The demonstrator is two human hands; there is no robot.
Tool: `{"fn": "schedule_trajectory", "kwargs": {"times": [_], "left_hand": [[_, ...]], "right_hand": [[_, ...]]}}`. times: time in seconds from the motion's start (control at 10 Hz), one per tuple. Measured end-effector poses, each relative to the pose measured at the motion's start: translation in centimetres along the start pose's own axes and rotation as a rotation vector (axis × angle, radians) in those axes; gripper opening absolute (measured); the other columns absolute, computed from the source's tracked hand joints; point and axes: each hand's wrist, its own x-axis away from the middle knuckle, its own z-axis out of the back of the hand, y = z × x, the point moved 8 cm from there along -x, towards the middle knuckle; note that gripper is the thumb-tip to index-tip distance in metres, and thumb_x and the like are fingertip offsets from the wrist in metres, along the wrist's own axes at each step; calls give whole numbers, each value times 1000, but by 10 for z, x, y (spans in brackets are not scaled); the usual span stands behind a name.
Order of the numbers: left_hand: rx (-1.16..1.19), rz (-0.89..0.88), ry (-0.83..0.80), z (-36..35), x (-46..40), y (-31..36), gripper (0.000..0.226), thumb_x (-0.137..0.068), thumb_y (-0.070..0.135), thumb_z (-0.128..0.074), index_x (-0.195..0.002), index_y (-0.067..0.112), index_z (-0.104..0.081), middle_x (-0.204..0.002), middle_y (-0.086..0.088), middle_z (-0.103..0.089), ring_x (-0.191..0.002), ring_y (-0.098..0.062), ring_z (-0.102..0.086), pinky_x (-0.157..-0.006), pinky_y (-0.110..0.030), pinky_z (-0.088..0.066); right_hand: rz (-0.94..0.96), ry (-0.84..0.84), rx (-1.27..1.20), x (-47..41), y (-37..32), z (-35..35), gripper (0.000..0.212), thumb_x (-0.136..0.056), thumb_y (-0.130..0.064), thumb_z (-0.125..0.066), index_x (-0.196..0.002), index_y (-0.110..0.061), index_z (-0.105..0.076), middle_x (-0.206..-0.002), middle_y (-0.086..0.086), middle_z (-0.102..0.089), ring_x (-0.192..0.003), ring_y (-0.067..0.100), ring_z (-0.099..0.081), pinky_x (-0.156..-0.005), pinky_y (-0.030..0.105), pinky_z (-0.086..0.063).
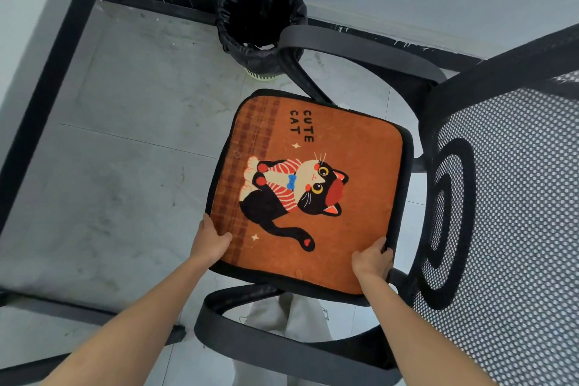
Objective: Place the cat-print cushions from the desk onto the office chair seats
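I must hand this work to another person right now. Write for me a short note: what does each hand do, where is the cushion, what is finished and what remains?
Left hand: grips the near left edge of the cat-print cushion.
Right hand: grips its near right corner.
Cushion: print up, lying over the office chair seat, between the armrests, mesh backrest to the right.
Done: this cushion is on the seat, or nearly.
Left: let go and check that it lies flat. The desk and any other cushions are out of view, so check those yourself.

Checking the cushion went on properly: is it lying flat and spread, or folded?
Spread flat. The cushion shows its whole cat print unfolded; left hand and right hand grip its near edge.
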Motion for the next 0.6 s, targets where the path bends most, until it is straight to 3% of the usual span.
{"fn": "schedule_trajectory", "kwargs": {"times": [0.2, 0.4, 0.6], "left_hand": [[-78, -24, 57, 6, 3, 8, 57, -90, 25, -48, -141, 9, -26, -139, -16, -42, -125, -36, -45, -105, -48, -40], [-48, -191, 48, 0, 50, 52, 50, -92, 11, -46, -141, 9, -34, -144, -11, -43, -132, -29, -41, -108, -37, -35], [60, -222, -69, -18, 142, 53, 37, -90, 0, -44, -124, 9, -55, -123, -6, -63, -113, -15, -57, -99, -21, -40]], "right_hand": [[38, -4, 29, 10, -11, 8, 66, -92, -17, -44, -147, -8, -8, -155, 19, -5, -143, 35, -8, -115, 47, -24], [286, -31, 24, 55, -46, 19, 60, -92, -13, -45, -146, -8, -19, -156, 12, -11, -143, 28, -17, -112, 41, -27], [515, -147, -23, 147, -52, 31, 54, -91, -5, -46, -142, -18, -32, -152, 5, -28, -140, 17, -28, -112, 25, -24]]}}
